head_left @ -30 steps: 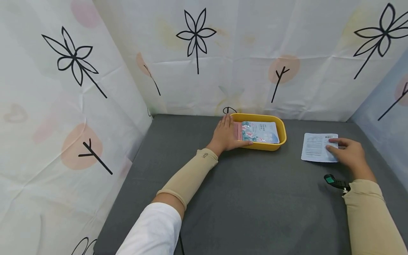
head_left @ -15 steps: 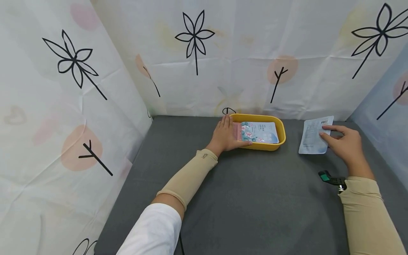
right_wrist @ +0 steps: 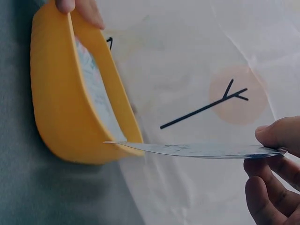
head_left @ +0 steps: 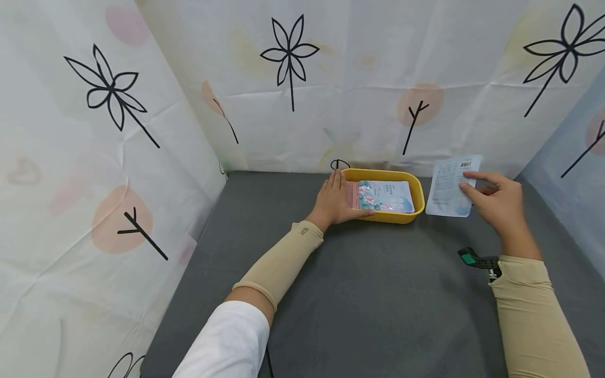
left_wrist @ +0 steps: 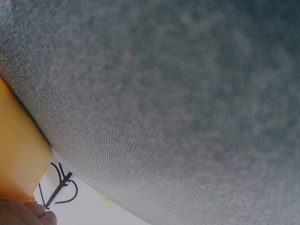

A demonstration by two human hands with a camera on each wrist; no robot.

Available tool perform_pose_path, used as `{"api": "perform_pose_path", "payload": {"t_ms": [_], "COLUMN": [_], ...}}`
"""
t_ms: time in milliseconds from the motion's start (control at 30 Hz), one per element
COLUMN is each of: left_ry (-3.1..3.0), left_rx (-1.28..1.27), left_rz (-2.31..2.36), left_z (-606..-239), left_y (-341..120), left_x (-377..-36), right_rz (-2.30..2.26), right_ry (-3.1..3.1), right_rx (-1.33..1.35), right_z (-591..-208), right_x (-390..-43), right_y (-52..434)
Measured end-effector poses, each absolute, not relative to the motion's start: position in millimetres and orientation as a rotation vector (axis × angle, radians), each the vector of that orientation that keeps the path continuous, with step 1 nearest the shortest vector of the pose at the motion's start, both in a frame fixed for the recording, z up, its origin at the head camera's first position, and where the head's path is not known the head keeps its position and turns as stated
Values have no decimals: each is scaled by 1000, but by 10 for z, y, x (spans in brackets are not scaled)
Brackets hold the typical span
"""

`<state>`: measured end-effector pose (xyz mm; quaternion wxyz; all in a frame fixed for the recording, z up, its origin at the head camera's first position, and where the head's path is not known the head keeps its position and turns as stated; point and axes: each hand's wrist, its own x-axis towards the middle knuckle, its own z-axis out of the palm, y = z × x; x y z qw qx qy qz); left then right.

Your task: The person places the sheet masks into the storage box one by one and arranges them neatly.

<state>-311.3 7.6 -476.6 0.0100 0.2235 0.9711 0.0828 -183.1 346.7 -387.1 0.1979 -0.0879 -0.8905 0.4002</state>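
Note:
A flat pale-blue sachet (head_left: 451, 189), printed with small text and a barcode, is tilted up off the table to the right of the yellow basket (head_left: 394, 217). My right hand (head_left: 498, 199) pinches its right edge between thumb and fingers. Seen edge-on in the right wrist view, the sachet (right_wrist: 201, 150) overlaps the basket's near end. Inside the basket lie a flowered blue-and-white sachet (head_left: 385, 196) and a pink one (head_left: 352, 194). My left hand (head_left: 333, 202) rests over the basket's left end, fingers straight and thumb along the front rim.
The dark grey table (head_left: 378, 294) ends at a white patterned cloth (head_left: 359, 121) behind the basket. Another cloth wall (head_left: 47, 210) rises on the left, and a bluish one (head_left: 576, 126) on the right. A black camera mount (head_left: 479, 260) juts from the right wrist.
My right hand has lifted the sachet off the table, tilted it up and carried it left towards the basket. The left hand and the basket stay in place.

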Motion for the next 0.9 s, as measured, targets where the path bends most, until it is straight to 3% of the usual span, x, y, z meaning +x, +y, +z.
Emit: {"api": "perform_pose_path", "payload": {"t_ms": [467, 900], "left_ry": [3035, 3009], "left_rx": [694, 701], "left_rz": [276, 263], "left_z": [-4795, -4775], "left_y": [74, 68], "left_x": [-3146, -3141], "right_rz": [1206, 1309], "right_ry": [-2361, -2460], "right_rx": [-158, -273], "right_z": [-3860, -4187], "right_x": [-1913, -1932], "right_y": [3275, 3271]}}
